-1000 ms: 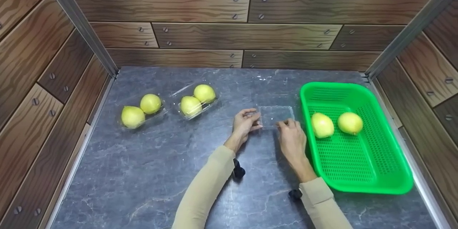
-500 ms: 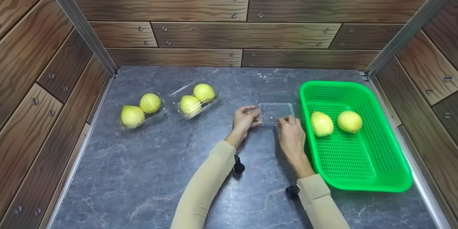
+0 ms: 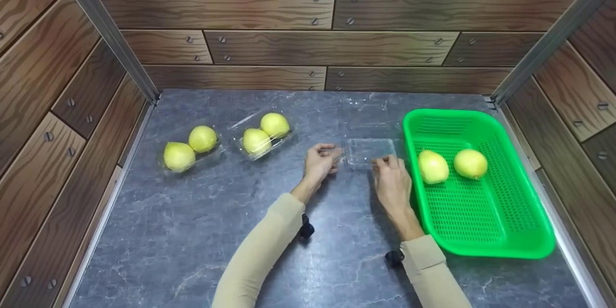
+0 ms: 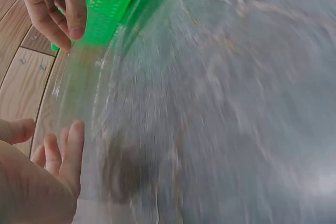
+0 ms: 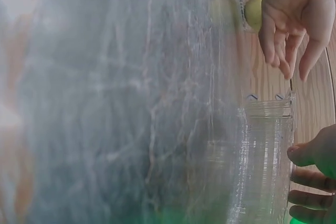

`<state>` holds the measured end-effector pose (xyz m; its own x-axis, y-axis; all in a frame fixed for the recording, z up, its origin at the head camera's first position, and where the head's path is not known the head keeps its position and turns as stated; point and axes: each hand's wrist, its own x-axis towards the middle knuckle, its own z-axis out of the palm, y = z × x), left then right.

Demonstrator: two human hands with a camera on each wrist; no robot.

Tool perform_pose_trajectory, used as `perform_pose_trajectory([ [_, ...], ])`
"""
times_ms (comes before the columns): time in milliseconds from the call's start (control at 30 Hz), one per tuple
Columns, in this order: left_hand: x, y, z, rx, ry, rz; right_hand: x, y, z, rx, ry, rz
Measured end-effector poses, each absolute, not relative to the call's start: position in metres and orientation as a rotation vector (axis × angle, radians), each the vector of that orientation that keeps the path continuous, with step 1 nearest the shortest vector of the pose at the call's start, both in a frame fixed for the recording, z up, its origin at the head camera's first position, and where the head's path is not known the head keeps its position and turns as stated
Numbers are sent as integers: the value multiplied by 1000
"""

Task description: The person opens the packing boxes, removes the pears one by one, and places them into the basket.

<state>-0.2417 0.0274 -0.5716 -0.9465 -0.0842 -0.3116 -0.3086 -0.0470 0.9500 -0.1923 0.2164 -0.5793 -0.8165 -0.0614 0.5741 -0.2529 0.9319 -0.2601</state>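
A clear plastic clamshell box sits unfolded on the table left of the green basket, its lid lying back behind it. Between the thumb and fingers of my right hand is the box's near rim, toward its right side. My left hand hovers just left of the box, apart from it. In the left wrist view, the left hand has its thumb and fingers spread, holding nothing. The right wrist view shows the box's clear wall beside the right hand's fingers.
The green basket on the right holds two yellow-green pears. Two clear boxes stand to the left, each with two yellow-green fruits; one pair is nearer the middle, the other farther left. Wood-patterned walls surround the table.
My left hand has let go of the box's left side and moved a little left. The right hand stays at the near rim. The box has shifted slightly away from me.
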Motion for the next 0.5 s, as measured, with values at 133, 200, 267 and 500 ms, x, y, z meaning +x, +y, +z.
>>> perform_pose_trajectory([
  [133,-235,13,-567,-344,2287,2030,-193,214,-575,234,-2496,440],
  [200,-232,4,-564,-282,2442,1952,-193,212,-572,252,-2495,444],
  [267,-228,-6,-561,-209,2598,1853,-193,209,-570,275,-2504,458],
  [500,-215,-40,-555,50,2965,1636,-199,193,-569,433,-2483,493],
])
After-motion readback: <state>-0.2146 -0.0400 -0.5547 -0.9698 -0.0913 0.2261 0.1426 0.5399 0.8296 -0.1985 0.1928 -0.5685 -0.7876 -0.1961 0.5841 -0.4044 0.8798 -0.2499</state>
